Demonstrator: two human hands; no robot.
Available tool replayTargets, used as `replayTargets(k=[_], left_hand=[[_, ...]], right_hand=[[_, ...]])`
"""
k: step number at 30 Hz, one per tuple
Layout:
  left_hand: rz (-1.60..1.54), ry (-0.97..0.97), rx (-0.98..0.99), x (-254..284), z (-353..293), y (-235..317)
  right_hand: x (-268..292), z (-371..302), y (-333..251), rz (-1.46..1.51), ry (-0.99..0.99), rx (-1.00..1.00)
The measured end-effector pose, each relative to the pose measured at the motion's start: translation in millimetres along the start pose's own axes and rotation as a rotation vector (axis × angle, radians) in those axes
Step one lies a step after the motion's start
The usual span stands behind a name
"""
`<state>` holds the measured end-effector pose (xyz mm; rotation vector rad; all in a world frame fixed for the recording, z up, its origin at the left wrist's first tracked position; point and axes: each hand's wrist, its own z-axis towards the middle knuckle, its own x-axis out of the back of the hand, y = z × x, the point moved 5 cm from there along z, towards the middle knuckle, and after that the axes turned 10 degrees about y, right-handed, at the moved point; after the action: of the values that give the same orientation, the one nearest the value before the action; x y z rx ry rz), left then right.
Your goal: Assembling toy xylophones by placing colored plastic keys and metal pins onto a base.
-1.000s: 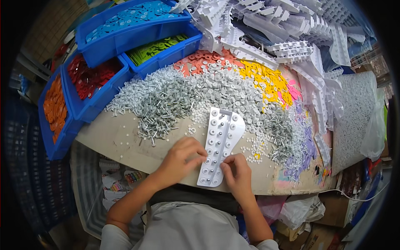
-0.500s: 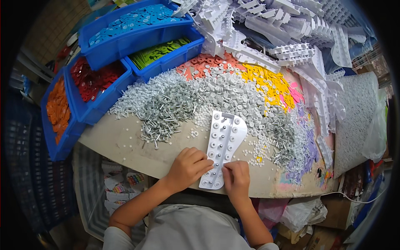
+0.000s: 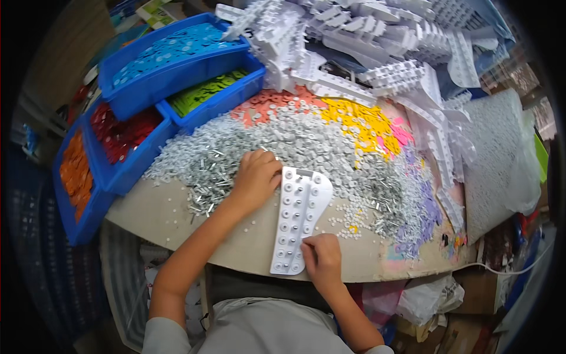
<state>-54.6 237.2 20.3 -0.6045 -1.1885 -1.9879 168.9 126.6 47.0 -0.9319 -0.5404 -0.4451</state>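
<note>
A white foot-shaped plastic board (image 3: 299, 221) lies in front of me, with rows of round white studs along both sides and small metal pins down its middle channel. My right hand (image 3: 324, 259) is closed at the board's lower right edge, thumb and forefinger on it. Beyond the board's upper left side, my left hand (image 3: 254, 180) reaches into the heap of small metal rivets (image 3: 215, 183) and white round caps (image 3: 283, 138). Its fingers bend down together, their tips partly hidden, so anything between them cannot be made out.
Blue bins (image 3: 177, 112) at the left hold blue, green, red and orange pieces. Yellow strips (image 3: 365, 124) and purple pieces (image 3: 424, 206) lie at the right. White plastic boards (image 3: 389, 35) are stacked behind. A sack (image 3: 495, 165) stands at the right edge.
My left hand has left the board's lower left side and moved forward to the heap. My right hand stays at the board's edge. The whole view has shifted a little.
</note>
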Motion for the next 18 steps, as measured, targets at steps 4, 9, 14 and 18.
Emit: replayTargets(k=[4,9,14,18], left_hand=[[0.014,-0.021,0.014,2,0,0],[0.01,-0.061,0.033,3,-1,2],[-0.065,0.11,0.112,32,-7,16],[-0.368,0.138,0.274,47,-41,29]], right_hand=[[5,9,2,0.088,-0.062,0.025],[35,39,43,-0.095,0.111,-0.121],[60,64,73,-0.269,0.122,-0.04],[49,78,89,-0.385,0.098,0.006]])
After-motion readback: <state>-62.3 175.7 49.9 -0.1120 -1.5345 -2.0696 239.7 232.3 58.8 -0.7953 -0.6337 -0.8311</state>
